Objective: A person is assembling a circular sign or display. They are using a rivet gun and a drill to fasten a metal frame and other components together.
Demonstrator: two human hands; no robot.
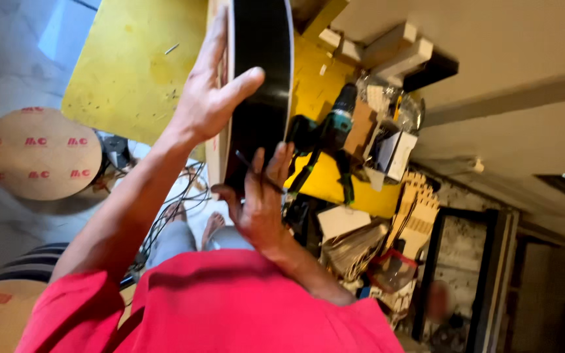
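Note:
My left hand (209,98) grips the edge of a long black-faced board (261,72), thumb across its dark face and fingers behind its pale edge. My right hand (261,196) is at the board's lower end and holds a thin dark pencil (256,171) against the black face. The board stands on edge over a yellow workbench (132,65). My red shirt fills the bottom of the view and hides my upper arms.
A teal and black cordless drill (335,127) lies on the bench beside the board, next to small boxes (387,147) and wood offcuts (393,52). A round plywood disc (40,153) and tangled cables (178,202) lie on the floor. Stacked cardboard pieces (361,242) sit near a dark doorway.

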